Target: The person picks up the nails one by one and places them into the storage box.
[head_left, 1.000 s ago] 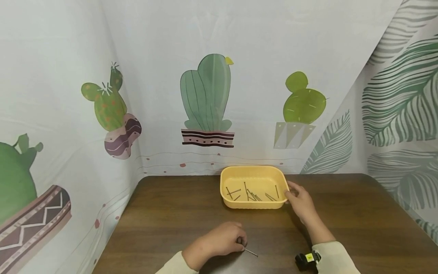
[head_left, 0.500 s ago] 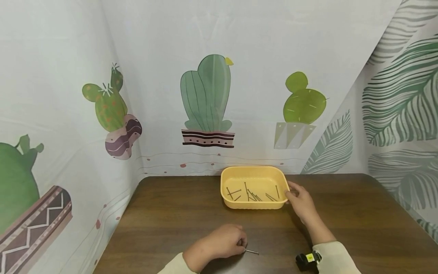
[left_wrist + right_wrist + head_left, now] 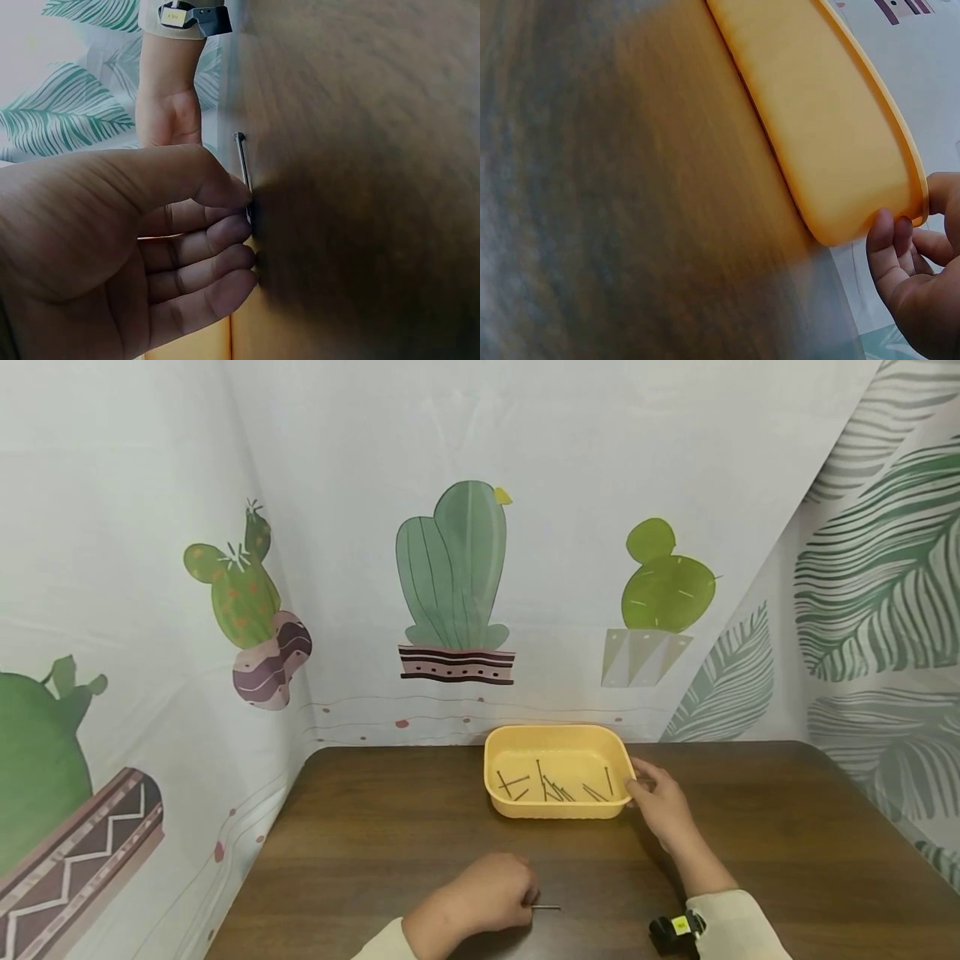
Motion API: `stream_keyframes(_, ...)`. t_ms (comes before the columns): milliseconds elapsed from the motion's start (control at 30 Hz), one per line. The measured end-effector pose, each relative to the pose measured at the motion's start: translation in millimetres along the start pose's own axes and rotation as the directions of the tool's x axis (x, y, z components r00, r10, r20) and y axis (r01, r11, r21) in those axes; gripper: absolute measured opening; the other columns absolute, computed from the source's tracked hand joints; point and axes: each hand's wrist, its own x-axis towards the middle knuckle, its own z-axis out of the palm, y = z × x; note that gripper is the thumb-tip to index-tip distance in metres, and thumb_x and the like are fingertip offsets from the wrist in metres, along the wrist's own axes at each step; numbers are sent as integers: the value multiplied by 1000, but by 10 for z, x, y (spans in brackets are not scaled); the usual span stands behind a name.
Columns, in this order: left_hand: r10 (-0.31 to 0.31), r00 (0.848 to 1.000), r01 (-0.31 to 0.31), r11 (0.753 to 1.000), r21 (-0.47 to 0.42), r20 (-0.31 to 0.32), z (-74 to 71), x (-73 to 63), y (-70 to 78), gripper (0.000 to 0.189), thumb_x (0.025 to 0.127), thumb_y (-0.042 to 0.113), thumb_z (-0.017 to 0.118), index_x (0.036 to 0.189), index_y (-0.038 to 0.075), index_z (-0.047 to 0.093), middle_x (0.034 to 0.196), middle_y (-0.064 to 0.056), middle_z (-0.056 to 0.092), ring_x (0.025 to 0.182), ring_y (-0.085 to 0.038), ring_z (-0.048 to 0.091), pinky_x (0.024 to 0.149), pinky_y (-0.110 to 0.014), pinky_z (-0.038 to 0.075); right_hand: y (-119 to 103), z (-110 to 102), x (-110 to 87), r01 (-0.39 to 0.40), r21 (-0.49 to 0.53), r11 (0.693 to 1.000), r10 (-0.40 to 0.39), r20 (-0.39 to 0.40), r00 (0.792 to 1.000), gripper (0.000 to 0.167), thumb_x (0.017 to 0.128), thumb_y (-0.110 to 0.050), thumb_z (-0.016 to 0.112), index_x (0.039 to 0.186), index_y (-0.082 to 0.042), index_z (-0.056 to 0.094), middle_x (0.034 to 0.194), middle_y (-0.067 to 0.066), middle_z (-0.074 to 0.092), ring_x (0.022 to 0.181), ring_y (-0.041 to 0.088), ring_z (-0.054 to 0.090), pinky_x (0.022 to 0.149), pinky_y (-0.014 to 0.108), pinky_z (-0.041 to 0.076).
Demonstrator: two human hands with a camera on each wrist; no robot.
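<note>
My left hand (image 3: 491, 889) is low over the brown table, pinching a nail (image 3: 547, 907) between thumb and fingers. In the left wrist view the headed end of that nail (image 3: 241, 154) sticks out past the thumb, close to the tabletop; its other end is hidden by the fingers. Toward the back of the table stands a yellow plastic basket (image 3: 555, 810) with several nails (image 3: 555, 789) lying loosely in it. At its right end my right hand (image 3: 663, 806) grips the rim, thumb at the near side; the right wrist view shows the fingers (image 3: 885, 251) against the basket's wall (image 3: 817, 120).
Brown wooden table (image 3: 375, 827) with its back edge against a white curtain (image 3: 562, 460) printed with cacti and leaves. A black device with a yellow label (image 3: 675, 928) is strapped at the right wrist.
The nail in my left hand has swung from slanting toward me to lying nearly level across the view. That hand has shifted slightly; the right hand and basket stay put.
</note>
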Motion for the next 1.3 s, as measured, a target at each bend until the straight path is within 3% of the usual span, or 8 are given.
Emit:
stream_keyframes(400,-50,999,48,995,90,21,-10,-22,22,24,71,26,79,60,24,58,62,13,54,59,-5,46,52,-20,37,8,7,3,7,-11,1000,-7,-8,1000,55,104,-17,52,153,3,36,139,26,43,107,27,63,81,26,60)
stream_keyframes(667,-65,997,63,996,65,29,-9,-22,19,19,73,27,79,63,25,63,61,14,56,60,-4,48,54,-20,39,17,1,5,0,-19,1000,-1,-10,1000,55,104,-18,52,153,2,37,138,25,44,107,29,63,79,26,60)
stream_keyframes(933,-78,996,77,997,19,51,-16,-21,3,23,74,25,78,60,24,59,57,14,50,57,-5,43,52,-19,36,7,1,3,4,-29,1000,-4,-7,1000,56,104,-19,52,154,1,37,138,24,43,105,28,64,79,27,59)
stream_keyframes(1300,-48,998,51,996,-78,42,-7,-28,-48,26,74,22,75,59,23,54,53,15,41,52,-4,37,48,-16,30,1,3,-9,-1,-30,1000,1,-2,1000,56,104,-18,51,154,2,36,137,24,43,104,26,63,79,26,59)
